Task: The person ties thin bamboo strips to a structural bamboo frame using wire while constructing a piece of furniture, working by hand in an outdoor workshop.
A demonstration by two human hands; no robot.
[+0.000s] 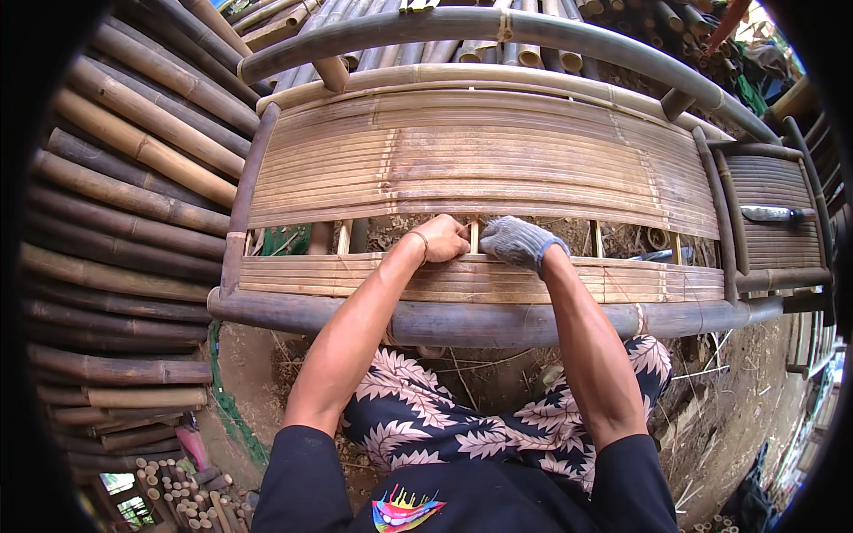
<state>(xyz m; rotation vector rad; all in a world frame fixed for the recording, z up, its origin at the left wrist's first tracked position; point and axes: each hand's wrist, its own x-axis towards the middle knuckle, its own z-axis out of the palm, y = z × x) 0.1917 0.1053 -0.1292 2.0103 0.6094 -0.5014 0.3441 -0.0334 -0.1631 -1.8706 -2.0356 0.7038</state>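
A bamboo bench of narrow slats (524, 169) lies in front of me, with an open gap between its wide far panel and a narrower near strip of slats (533, 282). Short crosspieces span the gap. At the middle crosspiece (474, 236), my bare left hand (442, 238) is closed, its fingers bent down beside the wood. Opposite it, on the right side of that crosspiece, my right hand (514, 240) wears a grey knit glove, its fingers curled inward. Whatever thin thing the fingertips may hold is hidden. Both forearms cross over the bench's thick dark front pole (480, 323).
A knife (775, 214) rests on a small slatted bamboo panel (782, 249) at the right. Stacked bamboo poles (133, 222) fill the left side, and more lie behind the curved back rail (551, 28). Cut bamboo pieces (182, 489) are piled at lower left.
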